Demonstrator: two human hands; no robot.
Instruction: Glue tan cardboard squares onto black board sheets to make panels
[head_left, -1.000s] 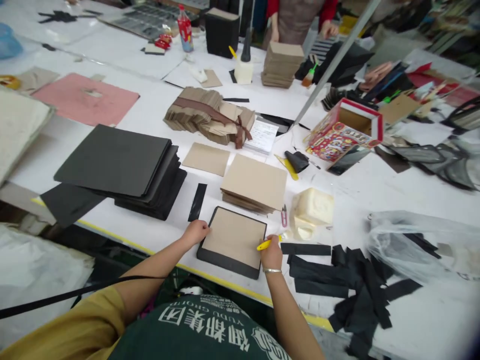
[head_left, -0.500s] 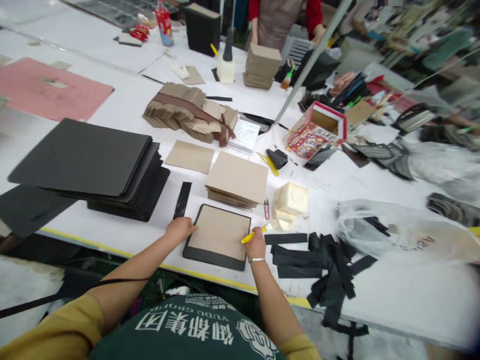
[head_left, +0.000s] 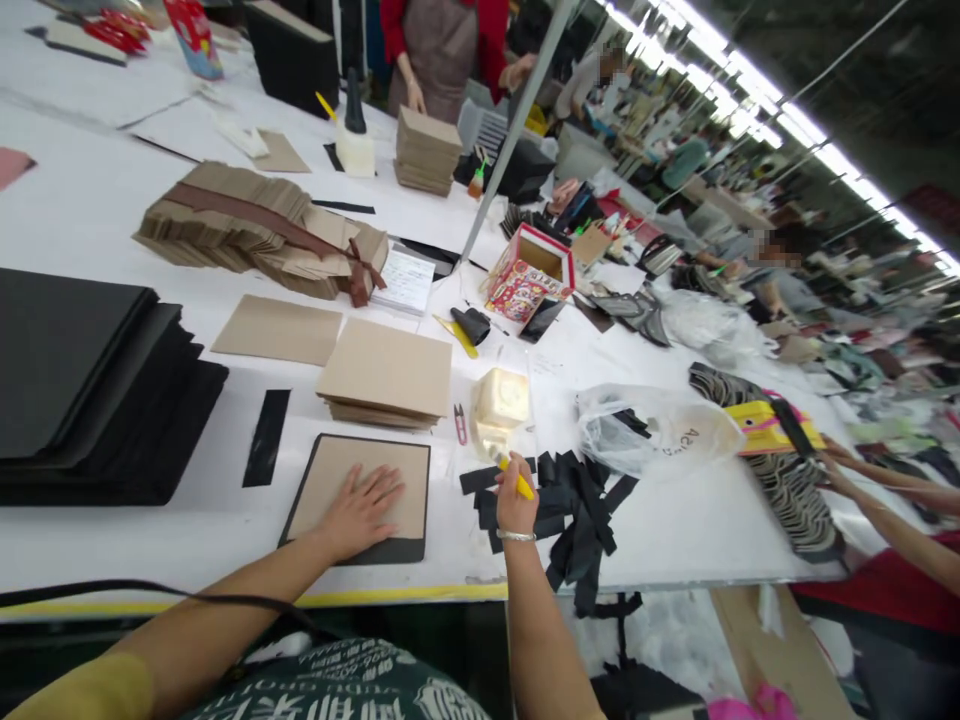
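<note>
My left hand (head_left: 366,512) lies flat with fingers spread on a tan cardboard panel (head_left: 328,468). The panel rests on a slightly larger black board (head_left: 390,551), which shows as a border around it. In my right hand (head_left: 516,512) is a yellow-handled brush (head_left: 524,487), held over the black strips (head_left: 581,510). The brush's tip points toward a cream-coloured block-shaped container (head_left: 501,398), beside which pale, glossy material lies on the table. Small pink-handled snips (head_left: 460,424) lie left of that container. A single black strip (head_left: 267,438) lies left of the panel.
Stacked tan panels (head_left: 386,365) stand just behind, with a tall black board stack (head_left: 97,380) at left. Farther back are a tied cardboard bundle (head_left: 247,225), a notepad (head_left: 405,278) and a red box (head_left: 525,275). A plastic bag (head_left: 660,435) lies right. Other people work across and at right.
My left hand has moved from the panel's left edge to flat on its surface. My right hand with the brush has moved right, away from the panel. The view has swung right.
</note>
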